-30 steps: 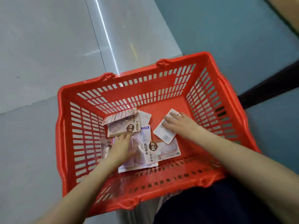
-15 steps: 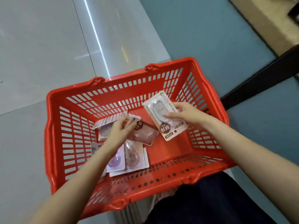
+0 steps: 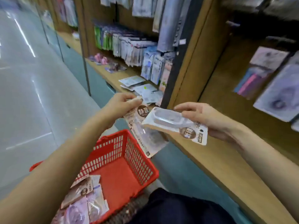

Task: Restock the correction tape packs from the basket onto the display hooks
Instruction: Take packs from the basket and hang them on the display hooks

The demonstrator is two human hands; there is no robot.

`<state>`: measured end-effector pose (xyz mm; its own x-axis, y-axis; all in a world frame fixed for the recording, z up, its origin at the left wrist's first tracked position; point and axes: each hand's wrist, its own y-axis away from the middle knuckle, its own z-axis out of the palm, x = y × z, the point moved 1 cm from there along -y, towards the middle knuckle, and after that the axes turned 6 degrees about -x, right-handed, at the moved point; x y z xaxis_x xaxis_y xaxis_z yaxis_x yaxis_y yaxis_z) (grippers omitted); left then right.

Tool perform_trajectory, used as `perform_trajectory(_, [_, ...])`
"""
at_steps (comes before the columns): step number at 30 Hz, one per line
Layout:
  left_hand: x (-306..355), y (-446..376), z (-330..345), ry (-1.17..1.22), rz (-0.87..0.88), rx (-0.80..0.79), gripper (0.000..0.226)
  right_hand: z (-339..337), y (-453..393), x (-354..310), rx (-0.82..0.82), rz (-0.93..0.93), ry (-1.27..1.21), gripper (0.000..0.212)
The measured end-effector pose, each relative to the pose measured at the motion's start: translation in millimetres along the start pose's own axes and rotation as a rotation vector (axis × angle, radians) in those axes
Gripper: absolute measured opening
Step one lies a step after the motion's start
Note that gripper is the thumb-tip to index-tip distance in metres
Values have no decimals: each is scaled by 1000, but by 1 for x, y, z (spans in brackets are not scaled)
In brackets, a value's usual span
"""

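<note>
My left hand pinches the top of a correction tape pack that hangs down with a brown round label. My right hand grips a second correction tape pack, tilted almost flat, overlapping the first pack. Both packs are held above the red basket, which sits low at the bottom left. Several more packs lie in the basket's near corner. Hanging packs on the display fill the wooden shelving ahead; the hooks themselves are blurred.
A wooden ledge runs diagonally along the display's foot, with loose packs lying on it farther off. Purple and white packs hang at the right. Shiny grey floor spreads to the left. My dark-clothed knee is at the bottom.
Both hands have lifted out of the basket, each with a pack, and the view has swung up from the basket to the display shelving.
</note>
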<state>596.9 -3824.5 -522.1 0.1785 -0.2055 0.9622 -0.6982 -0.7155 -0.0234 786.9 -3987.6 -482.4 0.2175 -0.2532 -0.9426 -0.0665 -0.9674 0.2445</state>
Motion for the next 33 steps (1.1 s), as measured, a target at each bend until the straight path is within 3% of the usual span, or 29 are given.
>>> perform_trajectory(3, [75, -5, 30, -36, 110, -124, 19, -37, 75, -44, -60, -23, -113, 70])
perform_trajectory(11, [237, 0, 142, -184, 447, -531, 20, -93, 210, -110, 657, -313, 179, 36])
perform_trajectory(18, [301, 18, 220, -142, 599, -763, 26, -122, 266, -104, 1038, -493, 99, 30])
perform_trajectory(21, [312, 21, 234, -188, 624, -828, 25, -130, 283, -106, 1085, -526, 54, 27])
perform_trajectory(27, [326, 23, 251, -40, 618, -816, 21, -137, 296, -101, 1131, -653, -231, 23])
perform_trajectory(30, [329, 19, 253, 13, 600, -679, 13, -134, 302, -94, 1069, -680, -296, 52])
perform_trajectory(33, [331, 18, 255, 0, 606, -604, 11, -126, 300, -90, 1017, -562, -122, 73])
